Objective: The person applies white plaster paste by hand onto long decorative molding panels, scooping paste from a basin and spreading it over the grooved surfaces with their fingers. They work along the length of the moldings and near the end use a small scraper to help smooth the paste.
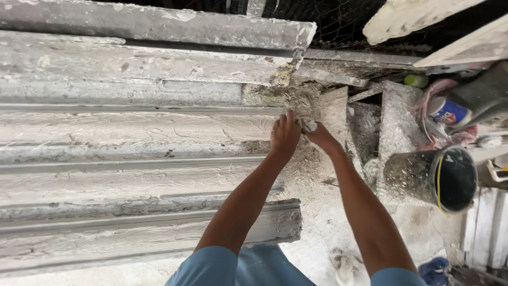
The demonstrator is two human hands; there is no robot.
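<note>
Plaster lump (308, 126): small, pale, probably damp and crumbly; best pinched from its sides.
Position: at the end of the long plaster mould (132, 132), pressed between both hands.
Left hand (284, 135): fingers curled over the lump's near side.
Right hand (320, 136): seemingly clenched on it, fingertips hidden.
Nearby: dusty bucket (439, 177).

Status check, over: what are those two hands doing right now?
Left hand and right hand together, pressed on wet plaster at the moulding's end. Black bucket stands aside, nothing blocking.
</note>
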